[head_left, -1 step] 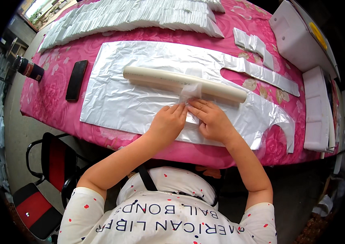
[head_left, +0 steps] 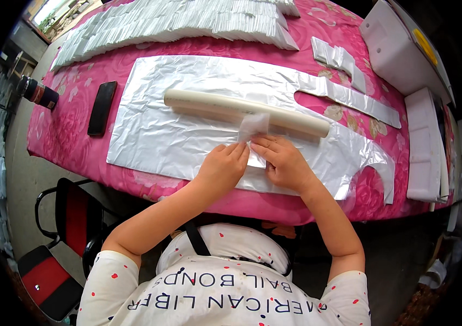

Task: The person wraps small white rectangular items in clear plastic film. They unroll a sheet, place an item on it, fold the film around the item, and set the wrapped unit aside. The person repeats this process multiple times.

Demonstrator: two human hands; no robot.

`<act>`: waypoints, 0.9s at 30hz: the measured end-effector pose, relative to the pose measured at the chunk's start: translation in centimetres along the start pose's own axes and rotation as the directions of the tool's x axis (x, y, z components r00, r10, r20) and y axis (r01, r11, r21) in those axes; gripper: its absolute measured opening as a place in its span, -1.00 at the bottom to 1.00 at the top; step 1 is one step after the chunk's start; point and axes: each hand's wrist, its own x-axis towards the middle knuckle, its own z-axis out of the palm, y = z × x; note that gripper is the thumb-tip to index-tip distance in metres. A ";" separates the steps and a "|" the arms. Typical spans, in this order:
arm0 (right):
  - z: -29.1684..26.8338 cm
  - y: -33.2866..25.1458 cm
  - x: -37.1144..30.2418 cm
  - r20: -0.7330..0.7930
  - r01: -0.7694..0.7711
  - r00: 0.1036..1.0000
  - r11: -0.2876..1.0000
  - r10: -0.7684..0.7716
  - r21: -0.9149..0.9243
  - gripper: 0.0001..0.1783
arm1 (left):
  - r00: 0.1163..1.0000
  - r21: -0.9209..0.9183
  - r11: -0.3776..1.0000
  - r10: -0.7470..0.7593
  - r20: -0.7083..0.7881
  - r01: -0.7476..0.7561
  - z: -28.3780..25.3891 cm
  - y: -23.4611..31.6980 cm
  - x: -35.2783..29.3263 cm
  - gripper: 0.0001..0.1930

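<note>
A thin, translucent folded plastic piece stands up in front of a long cream tube. My left hand and my right hand meet at its lower edge, fingertips pinched together on it, almost touching each other. Beneath them spreads a large shiny white plastic sheet with curved cut-outs and strap-like strips at its right end, much like a disposable apron. The tube lies across the sheet, just beyond my fingers. What the fingertips cover is hidden.
Long rows of folded white plastic packets line the far side of the pink flowered tablecloth. A few more packets lie far right, before white foam boxes. A phone and a dark bottle are left; chairs stand lower left.
The upper part of the plastic piece has become flatter and more spread out. My right fingertips have dropped slightly toward me; both arms are otherwise nearly still.
</note>
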 end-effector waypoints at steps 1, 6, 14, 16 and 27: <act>0.1 0.0 -0.4 -0.018 0.013 1.000 1.000 -0.013 0.005 -0.54 | 0.999 -0.053 0.998 0.032 -0.034 -0.034 -0.2 0.3 -0.5 -0.62; 0.9 -2.4 -3.1 -0.048 0.141 0.989 0.989 -0.143 -0.042 -0.75 | 0.972 -0.195 0.957 0.190 -0.140 -0.215 -1.2 2.1 -5.0 -0.61; 1.4 -4.0 -4.3 -0.042 0.124 0.991 0.991 -0.127 -0.054 -0.75 | 0.973 -0.209 0.950 0.223 -0.054 -0.230 -0.4 1.4 -6.2 -0.43; 1.3 -4.0 -4.3 -0.052 0.103 0.993 0.994 -0.104 -0.028 -0.75 | 0.979 -0.259 0.944 0.195 -0.059 -0.204 -0.3 1.3 -6.0 -0.41; 0.5 -3.5 -3.0 -0.015 -0.298 0.952 0.934 0.307 0.195 -0.83 | 0.988 -0.597 0.789 -0.152 0.038 0.145 -0.5 0.5 -4.0 -0.58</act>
